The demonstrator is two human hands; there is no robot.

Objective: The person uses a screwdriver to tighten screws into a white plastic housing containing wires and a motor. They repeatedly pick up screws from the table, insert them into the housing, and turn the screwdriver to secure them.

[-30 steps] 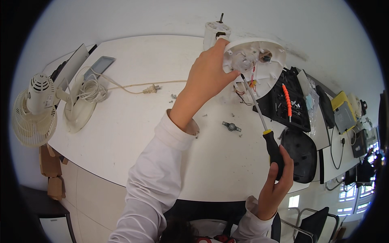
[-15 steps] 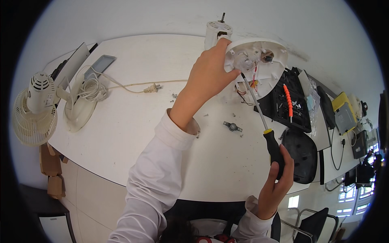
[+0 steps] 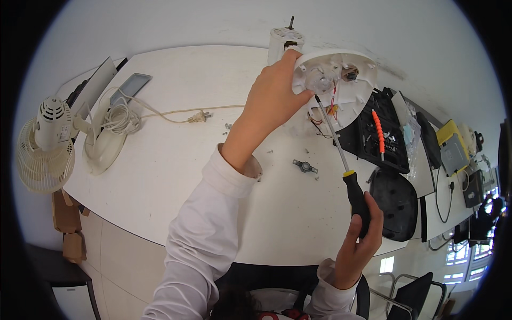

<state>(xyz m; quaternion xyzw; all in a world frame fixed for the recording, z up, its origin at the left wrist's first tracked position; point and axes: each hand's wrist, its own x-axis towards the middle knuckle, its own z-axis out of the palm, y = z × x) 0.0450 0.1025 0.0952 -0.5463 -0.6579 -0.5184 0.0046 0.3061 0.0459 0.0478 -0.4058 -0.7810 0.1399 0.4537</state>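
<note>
My left hand (image 3: pixel 275 92) grips the rim of a white round fan base (image 3: pixel 352 104), tilted so its hollow underside faces me. Inside it are a clear round plastic part (image 3: pixel 320 80), thin red wires and screw posts. A white motor housing (image 3: pixel 286 41) with an upright metal shaft rises behind that hand. My right hand (image 3: pixel 364 234) is closed round the black and yellow handle of a long screwdriver (image 3: pixel 341 154). The screwdriver's tip is close to my left thumb, beside the clear part; whether it touches a screw cannot be made out.
A small grey metal bracket (image 3: pixel 305 166) and loose screws lie on the white table (image 3: pixel 202 176). At right are an open black tool case (image 3: pixel 392 144) with an orange flexible shaft (image 3: pixel 378 130), and a black lid (image 3: pixel 394 205). A caged fan (image 3: pixel 47 152) and corded plug (image 3: pixel 200 116) are at left.
The screwdriver and my right hand have shifted slightly left. The fan base in my left hand has moved a little left too. Both grips stay the same.
</note>
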